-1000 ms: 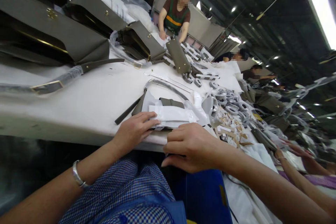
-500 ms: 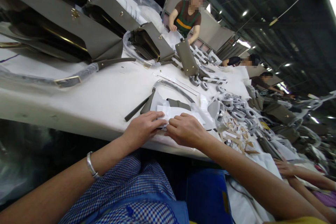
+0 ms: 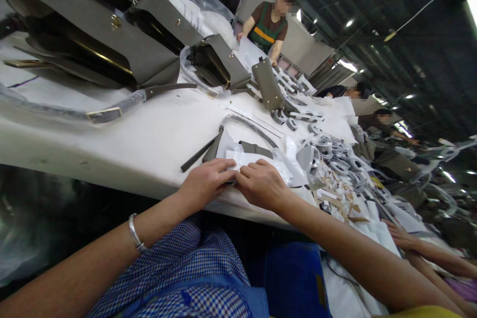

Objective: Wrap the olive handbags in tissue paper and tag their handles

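A small grey-olive handbag point(image 3: 257, 149) lies partly covered by white wrapping sheet point(image 3: 242, 159) at the table's near edge. Its strap point(image 3: 257, 129), wrapped in clear plastic, arcs behind it, and a loose dark strap end point(image 3: 199, 151) sticks out to the left. My left hand point(image 3: 204, 181) is closed at the near edge of the bag, fingers bent over the sheet. Close beside it, my right hand point(image 3: 263, 184) is curled with thumb and fingers pinched at the same edge. Their fingertips nearly meet, and the exact bit they pinch is mostly hidden.
Larger olive handbags point(image 3: 93, 39) stand open along the left and back of the white table point(image 3: 149, 134). Plastic-wrapped rings point(image 3: 339, 154) and torn cardboard scraps point(image 3: 346, 189) are heaped to the right. A co-worker point(image 3: 268, 25) works across the table; another person's hand point(image 3: 400, 236) is at right.
My hands stay at the same edge of the bag, with only a slight shift of the fingers. The whole view has moved a little; the co-worker opposite has lifted a white sheet.
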A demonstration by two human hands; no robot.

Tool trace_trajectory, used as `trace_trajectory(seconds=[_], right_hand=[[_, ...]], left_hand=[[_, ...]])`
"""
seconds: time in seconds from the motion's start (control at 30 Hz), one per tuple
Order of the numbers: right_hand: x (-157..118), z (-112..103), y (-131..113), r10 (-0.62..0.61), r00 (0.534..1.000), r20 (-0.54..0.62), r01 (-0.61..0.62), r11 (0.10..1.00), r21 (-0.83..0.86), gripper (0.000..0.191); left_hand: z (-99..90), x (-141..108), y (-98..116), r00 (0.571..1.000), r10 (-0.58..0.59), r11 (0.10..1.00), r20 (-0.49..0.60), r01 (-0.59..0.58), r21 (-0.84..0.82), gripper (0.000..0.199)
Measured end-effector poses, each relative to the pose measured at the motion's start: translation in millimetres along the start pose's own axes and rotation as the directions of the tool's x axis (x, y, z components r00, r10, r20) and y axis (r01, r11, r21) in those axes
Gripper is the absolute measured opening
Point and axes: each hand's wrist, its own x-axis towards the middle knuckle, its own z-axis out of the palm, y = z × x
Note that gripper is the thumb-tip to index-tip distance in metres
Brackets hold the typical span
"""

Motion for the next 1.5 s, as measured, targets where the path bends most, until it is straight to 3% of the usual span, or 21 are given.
trace_trajectory(seconds=[0.27,0.47,0.6,0.7,0.8,1.0,1.27,1.5], right_hand=[[-0.1,0.0,-2.2,0.054,0.998,0.021,-0.054,0.998,0.01,0.016],[-1.4,-3.2,-0.9,0.09,0.994,0.06,-0.093,0.995,0.035,0.017],[-4.2,-12.6,-1.5,0.09,0.99,0.107,-0.096,0.994,0.046,0.021],[-6.3,-23.4,-3.3,0.076,0.973,0.218,-0.085,0.996,0.033,0.014],[-5.3,-35.8,-7.1,0.082,0.939,0.335,-0.09,0.996,0.008,0.019],[5.5,-55.3,-11.5,0.154,0.872,0.464,-0.17,0.985,-0.008,0.019],[18.9,-63.2,-7.9,0.171,0.835,0.523,-0.162,0.985,-0.064,0.016],[20.7,-70.5,-8.2,0.113,0.846,0.521,-0.097,0.994,-0.058,0.011]], left_hand=[[-6.3,0.8,10.1,0.999,-0.035,0.999,-0.009,0.034,-0.026,0.041],[13.2,1.1,17.0,0.986,-0.071,0.996,-0.15,0.079,0.043,0.032],[18.0,0.4,16.1,0.987,-0.053,0.996,-0.15,0.063,0.061,0.03],[16.8,-0.7,15.4,0.988,-0.052,0.995,-0.145,0.063,0.071,0.029],[16.6,-1.2,14.7,0.988,-0.058,0.995,-0.141,0.07,0.076,0.035],[17.6,-1.0,14.1,0.987,-0.051,0.996,-0.15,0.061,0.065,0.034],[14.5,-0.7,14.3,0.989,-0.054,0.997,-0.138,0.062,0.055,0.03],[14.5,-0.5,14.6,0.987,-0.054,0.997,-0.15,0.06,0.039,0.031]])
